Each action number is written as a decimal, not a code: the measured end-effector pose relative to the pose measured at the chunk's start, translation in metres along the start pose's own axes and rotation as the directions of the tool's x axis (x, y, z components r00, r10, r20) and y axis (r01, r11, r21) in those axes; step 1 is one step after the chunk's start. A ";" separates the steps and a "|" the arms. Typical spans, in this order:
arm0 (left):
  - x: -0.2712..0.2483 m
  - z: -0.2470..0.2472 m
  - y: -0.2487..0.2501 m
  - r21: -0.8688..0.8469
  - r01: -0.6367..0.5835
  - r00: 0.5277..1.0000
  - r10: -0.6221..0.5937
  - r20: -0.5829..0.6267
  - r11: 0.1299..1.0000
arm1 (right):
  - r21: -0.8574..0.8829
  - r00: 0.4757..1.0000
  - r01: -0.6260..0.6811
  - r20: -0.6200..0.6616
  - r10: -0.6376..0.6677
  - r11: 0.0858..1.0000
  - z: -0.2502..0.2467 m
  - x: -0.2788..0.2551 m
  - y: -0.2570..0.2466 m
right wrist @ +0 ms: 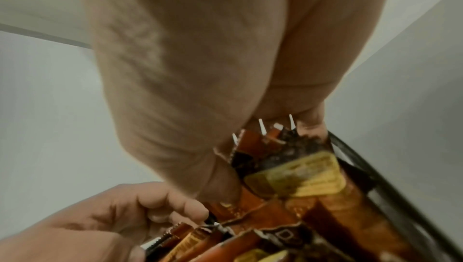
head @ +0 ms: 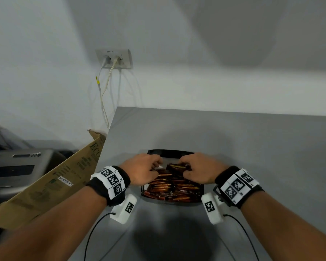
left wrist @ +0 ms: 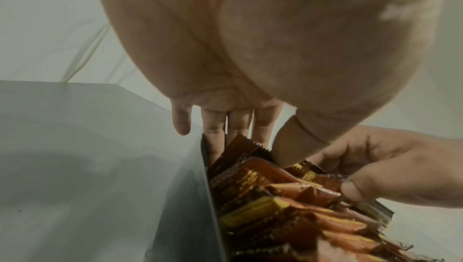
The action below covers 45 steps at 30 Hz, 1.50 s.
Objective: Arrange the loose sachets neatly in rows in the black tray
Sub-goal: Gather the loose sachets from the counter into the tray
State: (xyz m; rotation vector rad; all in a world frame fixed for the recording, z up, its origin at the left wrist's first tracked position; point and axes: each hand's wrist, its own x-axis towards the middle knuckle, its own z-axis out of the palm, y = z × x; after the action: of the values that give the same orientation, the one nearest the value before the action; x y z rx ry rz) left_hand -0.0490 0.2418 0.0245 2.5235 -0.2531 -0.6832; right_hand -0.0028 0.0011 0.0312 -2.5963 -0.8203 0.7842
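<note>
The black tray (head: 169, 153) sits on the grey table, filled with several brown-and-orange sachets (head: 169, 187) lying in rough rows. Both hands are over its far half. My left hand (head: 156, 167) and right hand (head: 184, 168) grip a small bunch of sachets (head: 177, 167) between them, each from one end. In the left wrist view my left hand (left wrist: 255, 147) has its fingers behind the sachets (left wrist: 250, 177) and its thumb in front, by the tray wall (left wrist: 213, 197). The right wrist view shows my right hand (right wrist: 268, 159) pinching a standing bundle of sachets (right wrist: 293, 175) near the tray rim (right wrist: 363, 167).
The grey table (head: 252, 147) stretches bare to the right and behind the tray. A cardboard box (head: 55, 178) leans against its left edge, with a grey printer (head: 17, 166) beyond it. A wall outlet (head: 114, 59) holds white cables. Thin black wrist cables (head: 94, 228) trail toward me.
</note>
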 end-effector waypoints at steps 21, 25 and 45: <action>0.000 0.003 0.001 -0.011 -0.007 1.000 0.007 -0.030 1.000 | 0.051 1.000 0.014 -0.007 -0.014 0.999 0.007 0.003 -0.001; -0.001 0.001 0.000 -0.002 -0.009 1.000 0.009 0.001 1.000 | 0.044 1.000 0.008 0.013 -0.008 0.999 0.002 0.004 0.005; 0.001 0.004 0.001 0.032 -0.021 1.000 0.021 -0.015 0.999 | -0.075 0.992 0.050 -0.110 -0.058 0.996 0.013 0.009 -0.004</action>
State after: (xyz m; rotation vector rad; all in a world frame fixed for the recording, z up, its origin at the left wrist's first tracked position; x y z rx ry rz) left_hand -0.0509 0.2389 0.0214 2.5520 -0.2872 -0.6567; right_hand -0.0064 0.0112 0.0188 -2.6413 -0.8968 0.5979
